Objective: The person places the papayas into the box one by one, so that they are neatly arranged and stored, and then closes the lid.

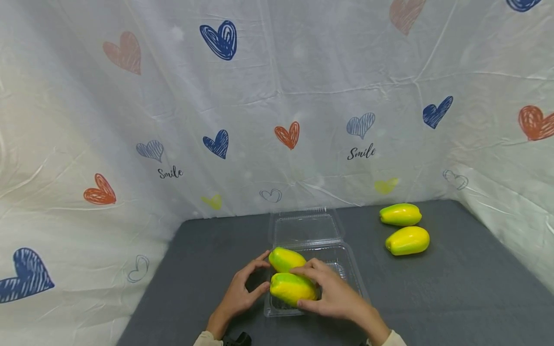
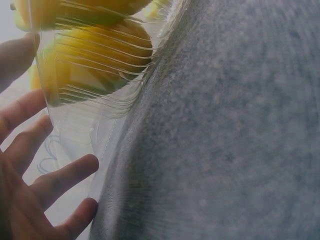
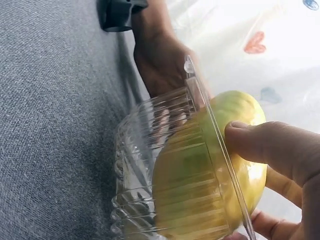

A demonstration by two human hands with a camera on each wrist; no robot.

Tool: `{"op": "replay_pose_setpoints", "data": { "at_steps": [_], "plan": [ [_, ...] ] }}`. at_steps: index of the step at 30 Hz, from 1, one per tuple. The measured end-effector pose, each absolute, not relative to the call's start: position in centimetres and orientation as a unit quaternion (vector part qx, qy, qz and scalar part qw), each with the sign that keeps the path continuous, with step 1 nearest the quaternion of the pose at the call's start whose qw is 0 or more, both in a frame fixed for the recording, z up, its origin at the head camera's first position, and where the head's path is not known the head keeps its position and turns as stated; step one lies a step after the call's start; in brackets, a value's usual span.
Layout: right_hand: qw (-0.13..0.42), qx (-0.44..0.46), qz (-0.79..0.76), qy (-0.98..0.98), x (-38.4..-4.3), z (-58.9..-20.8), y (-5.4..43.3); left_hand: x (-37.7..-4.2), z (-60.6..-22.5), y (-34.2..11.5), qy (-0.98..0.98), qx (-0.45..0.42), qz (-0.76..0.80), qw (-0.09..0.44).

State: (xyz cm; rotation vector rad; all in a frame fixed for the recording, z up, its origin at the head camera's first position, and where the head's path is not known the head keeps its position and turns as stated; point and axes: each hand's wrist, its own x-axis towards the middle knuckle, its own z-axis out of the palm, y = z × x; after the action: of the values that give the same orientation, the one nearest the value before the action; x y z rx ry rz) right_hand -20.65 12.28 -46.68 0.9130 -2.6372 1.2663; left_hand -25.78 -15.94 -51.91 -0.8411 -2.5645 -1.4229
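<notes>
Two yellow-green papayas sit side by side in a clear plastic clamshell box (image 1: 352,269), the rear papaya (image 1: 285,259) behind the front papaya (image 1: 292,288). My right hand (image 1: 331,290) grips the front one, thumb on its near side and fingers over its top. In the right wrist view that papaya (image 3: 240,115) rises above the box rim, my thumb pressing its skin. At the box's left edge is my left hand (image 1: 244,286), fingers spread. The left wrist view has its thumb (image 2: 17,57) and fingertips right at the rim, with papaya (image 2: 105,55) showing through the ribbed wall.
The box's clear lid (image 1: 307,226) lies folded back behind it. Two more papayas, one farther back (image 1: 400,215) and one nearer (image 1: 408,240), lie on the grey tabletop (image 1: 433,298) to the right. A white curtain with hearts (image 1: 287,134) hangs behind the table.
</notes>
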Motion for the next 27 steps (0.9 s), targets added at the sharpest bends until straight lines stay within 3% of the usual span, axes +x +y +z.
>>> {"op": "replay_pose_setpoints", "data": {
  "at_steps": [27],
  "plan": [
    [0.028,0.313,0.408,-0.857,-20.52,-47.34,12.03,-25.92,-52.19,-15.87,-0.833,-0.276,-0.476,0.058]
  ]
}}
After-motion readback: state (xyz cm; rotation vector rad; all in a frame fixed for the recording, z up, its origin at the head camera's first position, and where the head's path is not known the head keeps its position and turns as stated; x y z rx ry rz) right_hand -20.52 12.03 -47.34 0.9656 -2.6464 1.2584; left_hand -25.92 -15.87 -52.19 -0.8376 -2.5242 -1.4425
